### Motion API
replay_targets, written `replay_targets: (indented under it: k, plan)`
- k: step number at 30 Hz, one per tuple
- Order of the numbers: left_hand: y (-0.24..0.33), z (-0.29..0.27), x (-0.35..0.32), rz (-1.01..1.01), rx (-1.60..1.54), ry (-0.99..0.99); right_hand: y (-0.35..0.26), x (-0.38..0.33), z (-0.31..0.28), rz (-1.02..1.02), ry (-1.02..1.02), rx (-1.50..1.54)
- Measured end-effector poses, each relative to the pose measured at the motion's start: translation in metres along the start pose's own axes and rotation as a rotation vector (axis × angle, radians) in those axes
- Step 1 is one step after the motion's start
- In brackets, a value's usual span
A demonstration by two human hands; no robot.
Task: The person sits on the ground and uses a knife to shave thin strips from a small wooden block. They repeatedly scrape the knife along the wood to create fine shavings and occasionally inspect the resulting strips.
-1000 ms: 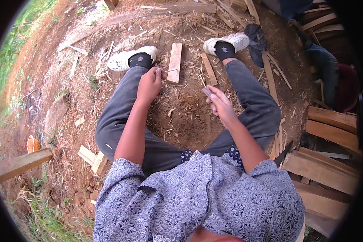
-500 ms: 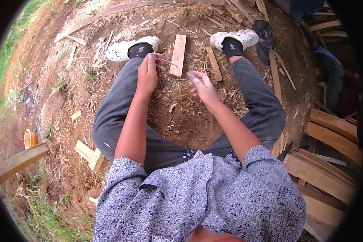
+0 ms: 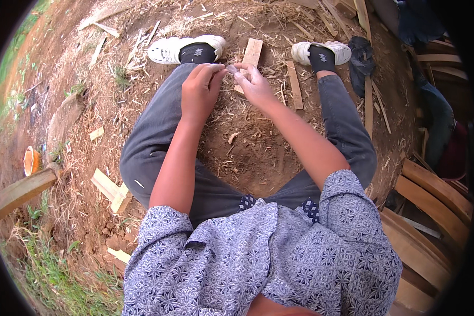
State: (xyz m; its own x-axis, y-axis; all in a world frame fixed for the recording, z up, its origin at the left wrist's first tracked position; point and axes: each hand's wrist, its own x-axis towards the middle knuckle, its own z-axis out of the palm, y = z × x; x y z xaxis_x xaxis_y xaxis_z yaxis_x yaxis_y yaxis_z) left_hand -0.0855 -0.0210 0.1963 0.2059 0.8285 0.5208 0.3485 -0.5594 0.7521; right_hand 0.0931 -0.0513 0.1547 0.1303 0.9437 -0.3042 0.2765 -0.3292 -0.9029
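My left hand [image 3: 199, 90] and my right hand [image 3: 256, 89] meet at the fingertips between my shins, above the ground. The right hand pinches a small greyish, slightly see-through piece [image 3: 231, 69], whose kind I cannot make out. In the left hand, the fingers are closed; the thin stick seen there earlier is now mostly hidden behind them. Just beyond the hands a short pale wooden block [image 3: 253, 51] lies on the soil, its near part partly covered by my right hand.
A narrow wood strip [image 3: 295, 85] lies by my right shoe [image 3: 321, 51]. Cut boards [image 3: 413, 247] are stacked at the right, near another person's leg [image 3: 440, 118]. A beam [image 3: 23, 194] and an orange-and-white object [image 3: 31, 160] are at the left. A dark plastic bag [image 3: 360, 63] rests beyond my right leg.
My hands have come together from apart, the right one moving left and up with the small piece. The thin stick in my left hand has gone from sight. The view has shifted slightly.
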Motion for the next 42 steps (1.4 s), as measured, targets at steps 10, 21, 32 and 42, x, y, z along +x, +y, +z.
replay_targets:
  k: [10, 21, 32, 42]
  plan:
    - [0.007, 0.011, 0.006, 0.019, -0.013, -0.066, 0.002, -0.01, -0.079, -0.023, -0.07, -0.12]
    - [0.01, 0.026, 0.004, 0.012, 0.047, -0.095, -0.009, -0.026, -0.024, -0.293, -0.109, 0.244]
    - [0.012, 0.038, -0.005, 0.115, 0.077, -0.137, 0.039, 0.003, -0.033, -0.111, -0.057, 0.225]
    - [-0.01, 0.028, -0.013, -0.015, -0.026, -0.114, 0.032, 0.014, -0.039, -0.015, -0.145, 0.28]
